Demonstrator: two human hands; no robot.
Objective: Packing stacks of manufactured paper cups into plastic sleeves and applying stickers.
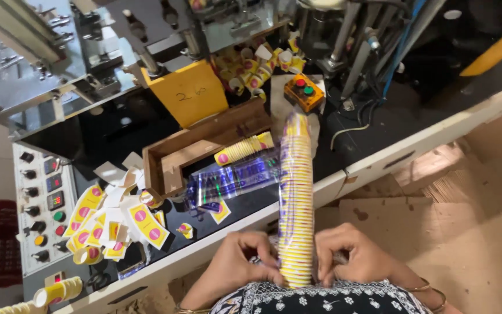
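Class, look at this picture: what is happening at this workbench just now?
A person holds a tall stack of yellow paper cups in a clear plastic sleeve, left hand and right hand gripping its lower end. A shorter cup stack lies by a wooden tray, with flat printed cup blanks scattered beside a control panel.

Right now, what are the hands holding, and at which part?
Both hands, left and right, grip the near end of a long stack of paper cups in clear plastic wrap, one on each side.
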